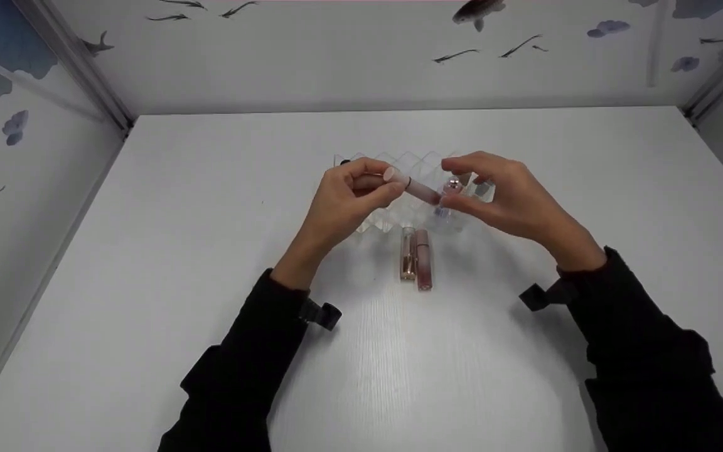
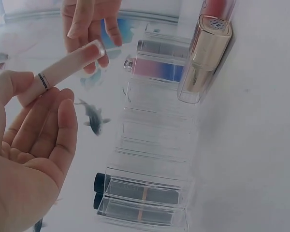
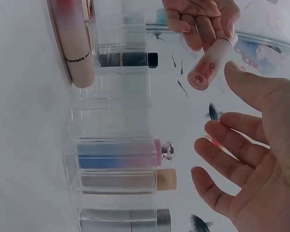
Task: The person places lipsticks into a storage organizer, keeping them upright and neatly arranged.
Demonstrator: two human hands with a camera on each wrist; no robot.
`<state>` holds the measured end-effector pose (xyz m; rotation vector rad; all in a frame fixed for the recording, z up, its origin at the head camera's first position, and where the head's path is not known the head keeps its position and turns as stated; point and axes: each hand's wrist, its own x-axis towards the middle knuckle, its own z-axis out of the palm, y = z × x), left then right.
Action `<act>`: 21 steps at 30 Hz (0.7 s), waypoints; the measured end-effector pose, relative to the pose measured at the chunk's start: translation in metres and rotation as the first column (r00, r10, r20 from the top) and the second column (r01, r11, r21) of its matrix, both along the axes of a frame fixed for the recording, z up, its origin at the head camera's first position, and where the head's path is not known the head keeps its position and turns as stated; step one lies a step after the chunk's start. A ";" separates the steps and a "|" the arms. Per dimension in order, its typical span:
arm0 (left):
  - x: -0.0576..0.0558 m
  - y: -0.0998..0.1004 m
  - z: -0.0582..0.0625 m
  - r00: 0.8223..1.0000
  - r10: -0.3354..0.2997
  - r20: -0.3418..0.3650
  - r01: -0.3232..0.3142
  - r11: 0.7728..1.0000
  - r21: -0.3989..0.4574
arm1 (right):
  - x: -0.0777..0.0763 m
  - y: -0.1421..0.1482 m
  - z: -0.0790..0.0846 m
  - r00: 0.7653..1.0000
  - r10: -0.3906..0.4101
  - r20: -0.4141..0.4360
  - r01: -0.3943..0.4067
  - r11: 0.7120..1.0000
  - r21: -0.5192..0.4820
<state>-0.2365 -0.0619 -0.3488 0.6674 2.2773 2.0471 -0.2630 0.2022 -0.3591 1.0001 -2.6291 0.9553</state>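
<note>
My left hand (image 1: 349, 198) pinches the pale cap of a pink lip gloss tube (image 1: 423, 191) between thumb and fingers. In the left wrist view the lip gloss (image 2: 63, 70) slants, its reddish end pointing away from the palm. Near that end is my right hand (image 1: 506, 194), thumb and fingers spread, holding nothing. The right wrist view shows a gap between the right fingers (image 3: 232, 159) and the tube. Beneath both hands stands a clear zigzag lipstick holder (image 2: 154, 116), partly hidden in the head view.
Two tubes lie before the holder: a clear-and-gold lipstick (image 1: 408, 254) and a pink lip gloss (image 1: 423, 260). The holder bears a pink-and-blue tube (image 3: 118, 153), a beige-capped tube (image 3: 166, 179), a silver tube (image 3: 118, 220) and black-capped tubes (image 2: 100, 183). Patterned panels (image 1: 336, 63) wall the white table (image 1: 179, 282).
</note>
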 end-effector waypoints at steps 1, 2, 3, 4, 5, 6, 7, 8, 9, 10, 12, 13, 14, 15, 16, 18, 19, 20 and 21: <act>0.000 0.000 0.000 1.000 -0.006 0.012 0.006 1.000 0.011 | 0.001 -0.002 -0.001 1.000 0.029 -0.006 -0.029 1.000 -0.010; 0.000 0.001 0.000 1.000 -0.010 0.025 0.009 1.000 0.019 | 0.001 -0.003 -0.001 0.999 0.051 -0.009 -0.052 0.999 -0.017; 0.000 0.001 0.000 0.999 -0.012 0.034 0.011 1.000 0.024 | 0.001 -0.004 -0.002 0.997 0.071 -0.011 -0.071 0.997 -0.023; 0.000 0.001 0.000 0.999 -0.015 0.044 0.013 0.999 0.029 | 0.001 -0.005 -0.003 0.996 0.086 -0.009 -0.086 0.996 -0.027; 0.000 0.001 0.000 0.999 -0.017 0.052 0.015 0.999 0.034 | 0.001 -0.005 -0.004 0.995 0.098 -0.006 -0.098 0.995 -0.031; -0.001 0.002 -0.001 0.998 -0.020 0.058 0.018 0.999 0.039 | 0.001 -0.006 -0.004 0.994 0.106 0.002 -0.106 0.994 -0.036; -0.001 0.002 -0.001 0.998 -0.023 0.062 0.020 0.999 0.045 | 0.001 -0.006 -0.005 0.994 0.113 0.007 -0.112 0.993 -0.037; -0.002 0.002 -0.002 0.998 -0.023 0.062 0.021 0.999 0.046 | 0.001 -0.006 -0.005 0.993 0.114 0.011 -0.114 0.993 -0.033; -0.002 0.002 -0.002 0.998 -0.024 0.063 0.021 0.999 0.046 | 0.001 -0.006 -0.006 0.993 0.113 0.016 -0.113 0.993 -0.027; -0.002 0.002 -0.002 0.998 -0.026 0.064 0.023 0.999 0.047 | 0.000 -0.007 -0.006 0.993 0.112 0.023 -0.111 0.993 -0.025; -0.002 0.002 -0.003 0.997 -0.027 0.070 0.024 0.999 0.045 | 0.000 -0.007 -0.007 0.994 0.107 0.032 -0.106 0.994 -0.020; -0.002 0.002 -0.003 0.997 -0.025 0.073 0.022 0.999 0.041 | 0.000 -0.007 -0.007 0.994 0.104 0.031 -0.103 0.995 -0.012; -0.002 0.002 -0.003 0.997 -0.021 0.079 0.018 0.999 0.037 | 0.000 -0.008 -0.007 0.995 0.099 0.033 -0.099 0.995 -0.005; -0.002 0.001 -0.003 0.996 -0.016 0.087 0.013 0.999 0.035 | 0.000 -0.008 -0.007 0.995 0.096 0.036 -0.096 0.995 0.001; -0.002 0.001 -0.003 0.996 -0.008 0.093 0.005 0.999 0.032 | 0.000 -0.008 -0.008 0.995 0.094 0.039 -0.094 0.996 0.006; -0.003 0.001 -0.003 0.995 0.010 0.102 -0.013 1.000 0.027 | 0.000 -0.009 -0.009 0.995 0.093 0.041 -0.093 0.996 0.014; -0.003 0.000 -0.003 0.994 0.020 0.104 -0.023 0.999 0.027 | 0.000 -0.009 -0.009 0.995 0.092 0.042 -0.093 0.996 0.018; -0.003 0.000 -0.003 0.994 0.030 0.106 -0.033 0.999 0.027 | 0.000 -0.009 -0.009 0.995 0.091 0.044 -0.092 0.996 0.021; -0.003 0.000 -0.003 0.993 0.037 0.108 -0.040 0.999 0.026 | 0.000 -0.009 -0.009 0.995 0.091 0.045 -0.093 0.995 0.022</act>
